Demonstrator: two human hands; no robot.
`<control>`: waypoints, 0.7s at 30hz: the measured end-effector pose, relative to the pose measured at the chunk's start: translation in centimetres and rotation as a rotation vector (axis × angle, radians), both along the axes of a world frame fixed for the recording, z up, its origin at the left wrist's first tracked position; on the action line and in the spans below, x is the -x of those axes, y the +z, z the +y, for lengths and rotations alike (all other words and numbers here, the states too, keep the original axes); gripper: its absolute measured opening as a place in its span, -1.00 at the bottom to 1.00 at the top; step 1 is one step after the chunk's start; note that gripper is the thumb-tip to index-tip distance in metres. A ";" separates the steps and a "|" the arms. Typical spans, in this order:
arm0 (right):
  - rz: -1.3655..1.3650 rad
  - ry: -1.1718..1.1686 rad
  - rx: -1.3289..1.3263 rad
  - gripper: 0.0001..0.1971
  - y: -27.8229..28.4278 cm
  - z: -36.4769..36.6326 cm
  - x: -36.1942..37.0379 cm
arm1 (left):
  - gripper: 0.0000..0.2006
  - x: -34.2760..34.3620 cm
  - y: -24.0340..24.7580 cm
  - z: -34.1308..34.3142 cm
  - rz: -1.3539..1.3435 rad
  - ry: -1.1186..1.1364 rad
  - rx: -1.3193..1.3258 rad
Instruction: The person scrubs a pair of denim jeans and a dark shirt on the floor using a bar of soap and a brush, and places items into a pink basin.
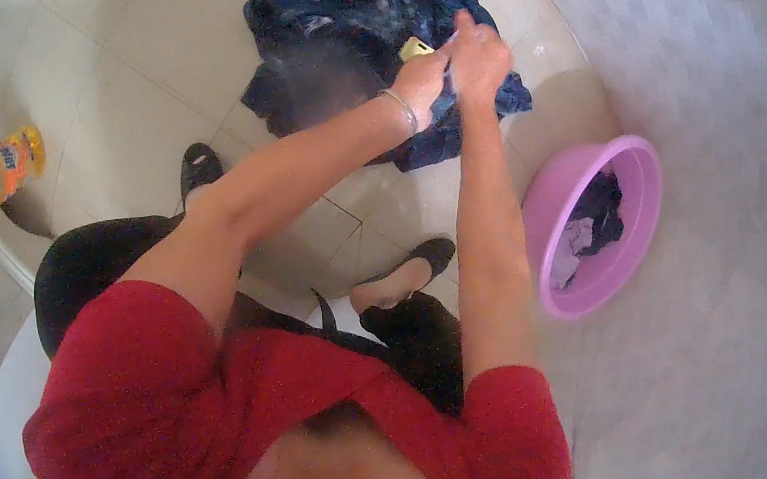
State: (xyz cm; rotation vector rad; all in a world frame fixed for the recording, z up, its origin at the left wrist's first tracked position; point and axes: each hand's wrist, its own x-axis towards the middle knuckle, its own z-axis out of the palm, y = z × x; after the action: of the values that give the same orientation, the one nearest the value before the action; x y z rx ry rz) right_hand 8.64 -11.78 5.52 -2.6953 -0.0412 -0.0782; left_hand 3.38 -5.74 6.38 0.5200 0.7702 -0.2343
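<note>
Grip of the left hand [420,89] curls around a small yellow object [414,48], just over dark blue clothes [366,11] spread on the tiled floor [142,67]. The right hand [480,63] is bent close beside it; whether it grasps anything cannot be told. Rightward stands a pink basin [548,204] holding more laundry [594,222]; far left, an orange bottle [10,165].

Dressed in red and black

A plain red short-sleeved top [134,413] is at the lower left of the frame, with black cloth trousers [97,257] and low-cut black shoes [434,253]. One thin silver-coloured bracelet [406,112] circles the left wrist [386,123].
</note>
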 end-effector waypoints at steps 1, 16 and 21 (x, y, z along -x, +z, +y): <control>-0.014 -0.056 -0.123 -0.57 0.3 1.9 0.2 | -0.78 -0.9 -4.5 0.5 -0.041 -0.016 -0.071; -0.246 0.061 -0.014 -0.69 -0.9 0.8 5.3 | -0.77 1.1 -3.6 -0.2 -0.147 -0.205 0.001; -0.485 -0.180 0.062 -0.63 -0.6 2.7 3.0 | -0.71 -0.2 -5.7 0.7 -0.325 -0.115 0.105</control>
State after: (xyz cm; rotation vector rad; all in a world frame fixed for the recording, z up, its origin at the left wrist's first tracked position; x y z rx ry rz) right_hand 5.66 -9.07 4.89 -2.6692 0.0520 -0.7927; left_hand 3.59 -5.06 0.71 0.4882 0.4099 -0.2870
